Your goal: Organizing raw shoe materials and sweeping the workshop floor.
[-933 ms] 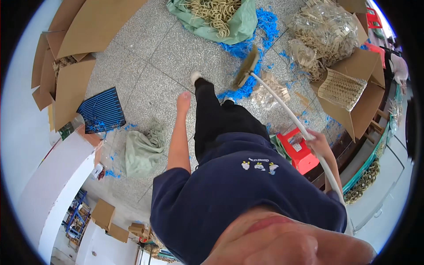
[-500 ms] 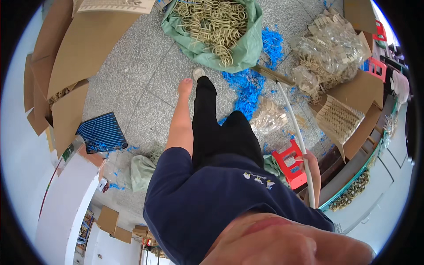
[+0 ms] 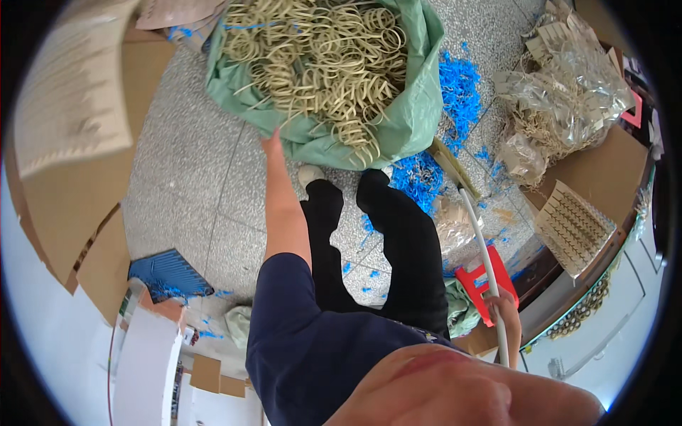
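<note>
A: How many of each can you count?

B: One green sack (image 3: 419,106), upper centre, loaded with tan coils (image 3: 320,64) too tangled to count. One broom (image 3: 480,241), right of centre, and one red stool (image 3: 511,280) behind its pole. Two tan sheets, a blurred one upper left (image 3: 74,92) and another at right (image 3: 574,227). Two pale shoes (image 3: 310,174), just below the sack.

A: And the two hands?

B: The right hand (image 3: 503,307), lower right, is curled closed around the broom's white pole. The left hand (image 3: 272,144) is at the sack's lower left edge; I can't tell whether its fingers grip the plastic or only meet it.

A: What differs from half a second ago?

B: The left hand was well apart from the sack then. The sack now sits lower and larger in the frame, and both shoes show instead of one.

A: The surface and the room?

B: A grey speckled floor (image 3: 181,156) with tile joints, strewn with blue shreds (image 3: 458,92), thickest right of the sack. Brown cardboard (image 3: 67,220) stands at left, a heap of clear plastic (image 3: 582,78) lies upper right, and pale walls curve along the sides.
</note>
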Action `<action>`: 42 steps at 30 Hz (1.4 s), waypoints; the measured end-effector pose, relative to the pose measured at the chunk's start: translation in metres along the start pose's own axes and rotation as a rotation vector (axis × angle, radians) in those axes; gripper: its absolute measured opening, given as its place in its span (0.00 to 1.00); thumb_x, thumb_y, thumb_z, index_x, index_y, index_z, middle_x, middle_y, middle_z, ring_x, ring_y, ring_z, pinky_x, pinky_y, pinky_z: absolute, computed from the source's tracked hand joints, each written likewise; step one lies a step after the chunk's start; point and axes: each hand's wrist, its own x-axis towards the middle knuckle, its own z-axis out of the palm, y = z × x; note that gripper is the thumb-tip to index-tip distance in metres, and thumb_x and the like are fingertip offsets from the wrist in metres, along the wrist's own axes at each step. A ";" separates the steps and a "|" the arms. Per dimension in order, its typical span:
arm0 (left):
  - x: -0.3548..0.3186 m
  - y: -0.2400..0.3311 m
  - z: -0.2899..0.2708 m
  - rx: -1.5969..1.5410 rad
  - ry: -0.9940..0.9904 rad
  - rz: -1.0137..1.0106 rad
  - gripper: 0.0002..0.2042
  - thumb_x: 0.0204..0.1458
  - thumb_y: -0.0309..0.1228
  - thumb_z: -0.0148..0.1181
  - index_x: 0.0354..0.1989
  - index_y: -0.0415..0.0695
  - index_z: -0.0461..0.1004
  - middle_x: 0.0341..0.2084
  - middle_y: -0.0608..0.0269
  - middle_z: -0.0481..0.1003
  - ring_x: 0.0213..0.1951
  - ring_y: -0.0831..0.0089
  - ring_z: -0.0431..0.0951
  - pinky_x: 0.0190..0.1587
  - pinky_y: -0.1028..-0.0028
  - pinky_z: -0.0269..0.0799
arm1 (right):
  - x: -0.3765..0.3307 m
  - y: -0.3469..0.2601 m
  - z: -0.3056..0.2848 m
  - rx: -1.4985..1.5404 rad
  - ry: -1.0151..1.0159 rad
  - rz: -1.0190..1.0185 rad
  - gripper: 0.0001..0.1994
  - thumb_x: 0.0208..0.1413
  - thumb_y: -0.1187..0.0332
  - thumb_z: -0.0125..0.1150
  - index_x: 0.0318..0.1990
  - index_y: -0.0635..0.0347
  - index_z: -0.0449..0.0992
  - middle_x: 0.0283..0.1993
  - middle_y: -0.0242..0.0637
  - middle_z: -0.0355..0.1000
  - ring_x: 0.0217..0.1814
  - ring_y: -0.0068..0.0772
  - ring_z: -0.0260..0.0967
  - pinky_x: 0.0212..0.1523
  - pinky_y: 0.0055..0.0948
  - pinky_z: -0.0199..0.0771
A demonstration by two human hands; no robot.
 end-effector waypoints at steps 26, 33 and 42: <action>-0.204 0.071 0.433 0.979 -0.118 0.842 0.40 0.27 0.64 0.55 0.44 0.42 0.63 0.39 0.46 0.53 0.40 0.50 0.57 0.38 0.59 0.59 | 0.011 0.015 0.005 0.380 0.061 0.081 0.26 0.37 0.81 0.49 0.51 0.65 0.58 0.17 0.34 0.63 0.04 0.21 0.53 0.03 0.17 0.51; -0.178 0.042 0.441 1.072 -0.167 0.844 0.18 0.40 0.43 0.56 0.37 0.45 0.69 0.38 0.50 0.54 0.40 0.55 0.57 0.37 0.61 0.60 | 0.010 0.020 0.018 0.378 0.091 0.100 0.27 0.38 0.81 0.49 0.52 0.67 0.56 0.16 0.33 0.61 0.04 0.20 0.53 0.02 0.19 0.50; -0.245 0.033 0.479 0.895 -0.122 0.929 0.34 0.34 0.59 0.54 0.49 0.53 0.59 0.47 0.39 0.47 0.44 0.47 0.53 0.43 0.55 0.52 | 0.013 0.029 0.012 0.337 0.120 0.133 0.28 0.37 0.81 0.49 0.52 0.64 0.56 0.16 0.33 0.62 0.05 0.20 0.54 0.03 0.18 0.52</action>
